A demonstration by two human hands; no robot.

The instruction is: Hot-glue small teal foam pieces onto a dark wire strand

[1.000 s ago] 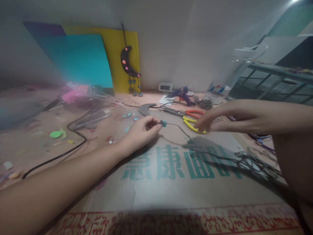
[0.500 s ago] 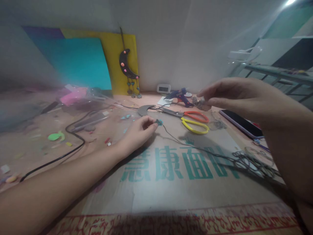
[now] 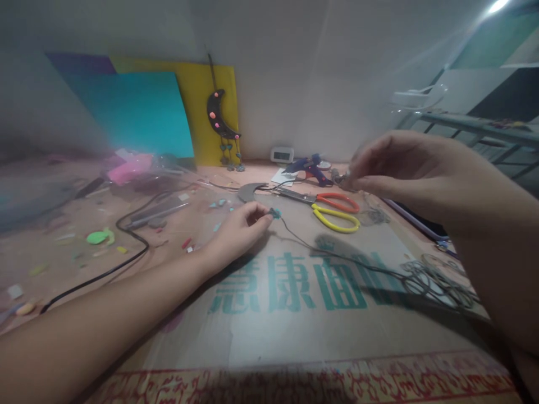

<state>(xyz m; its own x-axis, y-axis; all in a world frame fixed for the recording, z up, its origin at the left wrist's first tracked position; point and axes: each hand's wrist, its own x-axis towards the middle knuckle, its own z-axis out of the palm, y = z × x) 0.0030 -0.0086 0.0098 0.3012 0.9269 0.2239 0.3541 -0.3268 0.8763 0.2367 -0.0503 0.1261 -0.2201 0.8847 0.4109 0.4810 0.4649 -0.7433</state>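
My left hand is closed in a pinch on a small teal piece with a thin cord attached. The cord runs right to a loose tangle on the cardboard. Raised at the right, my right hand has thumb and fingers drawn together. Whatever lies at its fingertips is too small to make out. Just left of these fingertips is a small greyish bundle. Between the hands lie scissors with one orange and one yellow handle. A grey crescent piece lies beyond my left hand.
A blue glue gun and a small white digital display stand by the wall. A phone is partly behind my right arm. A dark moon ornament hangs before yellow board. Scraps and a black cable cover the left side.
My right hand has shifted slightly right and now covers more of the phone. My left hand keeps its pinch on the teal piece. The view has tilted a little.
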